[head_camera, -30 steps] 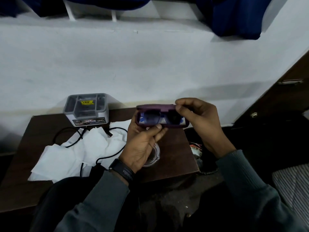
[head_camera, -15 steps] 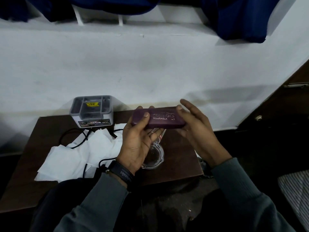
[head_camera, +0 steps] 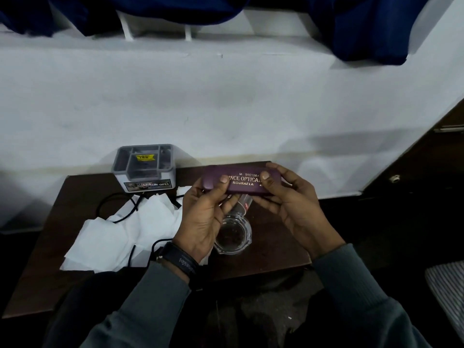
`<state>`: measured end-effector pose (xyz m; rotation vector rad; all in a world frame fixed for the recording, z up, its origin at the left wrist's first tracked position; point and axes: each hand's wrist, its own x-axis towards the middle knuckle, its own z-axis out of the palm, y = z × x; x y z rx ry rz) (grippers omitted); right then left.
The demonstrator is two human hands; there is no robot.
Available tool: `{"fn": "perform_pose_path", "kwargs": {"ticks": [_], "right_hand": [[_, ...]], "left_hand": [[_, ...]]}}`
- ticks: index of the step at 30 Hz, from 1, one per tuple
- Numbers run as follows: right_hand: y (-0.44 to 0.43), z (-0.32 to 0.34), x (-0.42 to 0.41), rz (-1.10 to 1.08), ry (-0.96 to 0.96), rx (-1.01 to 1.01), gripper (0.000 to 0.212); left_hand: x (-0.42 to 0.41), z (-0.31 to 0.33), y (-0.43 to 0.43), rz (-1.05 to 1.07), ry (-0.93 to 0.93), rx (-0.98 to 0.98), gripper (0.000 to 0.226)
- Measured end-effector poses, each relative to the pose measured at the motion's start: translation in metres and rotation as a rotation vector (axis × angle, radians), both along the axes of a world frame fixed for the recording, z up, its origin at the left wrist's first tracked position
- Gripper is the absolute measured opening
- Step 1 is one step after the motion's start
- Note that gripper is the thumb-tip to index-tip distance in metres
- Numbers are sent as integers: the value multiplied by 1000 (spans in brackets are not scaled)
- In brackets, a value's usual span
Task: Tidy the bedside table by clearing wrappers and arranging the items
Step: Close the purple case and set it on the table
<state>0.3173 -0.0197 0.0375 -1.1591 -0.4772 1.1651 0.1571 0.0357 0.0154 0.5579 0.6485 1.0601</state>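
1. Nearest to me, two grey sleeves point(head_camera: 140, 305) come up from the bottom edge. My left wrist wears a dark band point(head_camera: 181, 262).
2. My left hand point(head_camera: 204, 217) is raised, palm toward me, fingers curled under the left end of a purple glasses case point(head_camera: 241, 180), thumb pressed on its top face.
3. My right hand point(head_camera: 293, 209) mirrors it, fingers cupped under the right end, thumb flat on the lid. Both hands clasp the case between them.
4. The case is closed and lies level, held above the back right part of the table, not touching it. Pale lettering on its lid reads partly "OPTICAL" and "ROURKELA".
5. Below my hands, a clear glass dish point(head_camera: 233, 237) sits on the dark brown bedside table point(head_camera: 273, 249), near its front right edge. A clear tube-like item point(head_camera: 242, 204) lies just behind the dish; I cannot tell what it is.
6. To the left, crumpled white tissue papers point(head_camera: 113, 237) spread across the middle of the table, with a thin black cable point(head_camera: 118, 212) looping over and around them.
7. Further back, a grey and white desk organiser point(head_camera: 144, 169) stands at the table's rear edge, with a yellow label inside and a picture strip on its front.
8. Behind everything is a white wall point(head_camera: 226, 101). Dark blue cloth point(head_camera: 364, 26) hangs along the top. A dark wooden door point(head_camera: 431, 159) stands at the right.
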Motion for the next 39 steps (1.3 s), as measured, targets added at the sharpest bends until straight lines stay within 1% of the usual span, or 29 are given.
{"fn": "perform_pose_path", "kwargs": {"ticks": [1, 2, 3, 5, 6, 7, 8, 9, 11, 15, 19, 21, 22, 24, 25, 26, 28, 29, 30, 31, 33, 36, 39], "right_hand": [[0, 1, -1, 16, -27, 8, 52], [0, 2, -3, 36, -118, 22, 59], [0, 2, -3, 63, -289, 41, 68], [2, 2, -6, 152, -782, 117, 81], [4, 1, -8, 210, -1025, 154, 83], [9, 1, -12, 249, -1225, 177, 81], [13, 3, -17, 276, -1354, 182, 78], [18, 6, -24, 305, -1416, 180, 76], [28, 12, -41, 373, -1456, 182, 74], [49, 22, -82, 482, -1492, 242, 72], [79, 29, -131, 538, -1492, 322, 68], [98, 34, -157, 558, -1458, 350, 69], [110, 35, -169, 568, -1440, 356, 68], [134, 36, -191, 574, -1414, 349, 67], [148, 34, -202, 572, -1417, 336, 67], [161, 31, -212, 575, -1435, 315, 67], [185, 25, -232, 616, -1491, 284, 67], [197, 20, -241, 647, -1524, 289, 67], [208, 14, -250, 676, -1565, 302, 66], [218, 8, -258, 699, -1616, 312, 66], [236, -5, -270, 728, -1716, 307, 65], [258, -26, -282, 762, -1817, 271, 64], [271, -43, -288, 793, -1927, 250, 60]], "left_hand": [[-1, 1, 0, 4, -8, -3, 22], [-4, 1, -1, 5, -19, -3, 23], [-6, 2, -1, 0, -31, -2, 24], [-15, 5, -1, -5, -57, 4, 19], [-20, 6, 0, 6, -56, 3, 15], [-27, 7, 1, 26, -49, 0, 12], [-33, 7, 2, 46, -41, -4, 11], [-41, 7, 3, 66, -37, -8, 13], [-60, 6, 7, 105, -18, -12, 16], [-107, 6, 13, 170, 36, 32, 15], [-159, 10, 18, 240, 99, 85, 28], [-182, 11, 20, 267, 206, 87, 38], [-192, 12, 20, 272, 319, 84, 45], [-207, 10, 19, 243, 665, 119, 59], [-214, 7, 17, 212, 877, 187, 62], [-219, 3, 16, 179, 1098, 293, 60], [-224, -3, 12, 52, 1478, 504, 58], [-224, -6, 11, -32, 1623, 544, 63], [-224, -8, 12, -102, 1721, 533, 67], [-224, -9, 13, -147, 1765, 504, 70], [-224, -11, 17, -186, 1772, 465, 70], [-226, -12, 21, -181, 1789, 467, 65], [-229, -10, 23, -190, 1760, 473, 61]]}}
